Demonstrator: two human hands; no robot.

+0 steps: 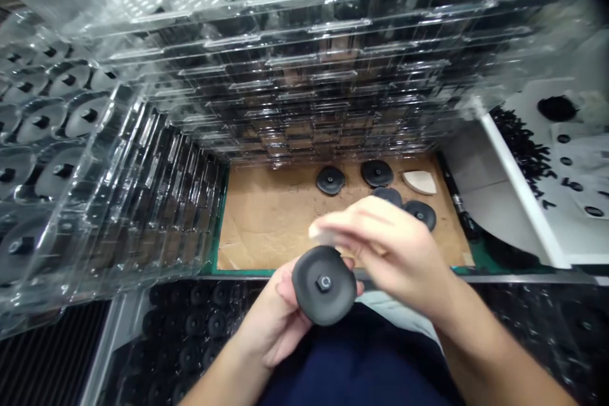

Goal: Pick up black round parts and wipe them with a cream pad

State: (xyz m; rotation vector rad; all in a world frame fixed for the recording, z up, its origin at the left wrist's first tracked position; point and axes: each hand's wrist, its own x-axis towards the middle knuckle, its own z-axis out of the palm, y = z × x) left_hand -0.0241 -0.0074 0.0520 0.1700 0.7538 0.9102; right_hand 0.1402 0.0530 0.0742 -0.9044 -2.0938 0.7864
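Note:
My left hand (285,311) is wrapped round the edge of a black rounded-square disc (311,301), which has a dished face and a small metal-lined hole in a raised hub at its middle. Just above the disc's upper right edge, my right hand (385,247) is bent with its fingers close together and blurred by motion. A pale greyish patch shows under its fingertips; what it is cannot be made out. Beyond the hands, similar black discs (330,180) lie on a cardboard sheet (266,216), some partly behind my right hand. A cream-coloured flat piece (419,182) lies by them.
Tall stacks of clear plastic trays (295,76) rise behind the cardboard. More trays (52,139) with black parts stand at the left. A white-edged panel (523,184) borders the right side, with a heap of small black pieces (518,146) beyond. Dark parts (190,323) fill trays below.

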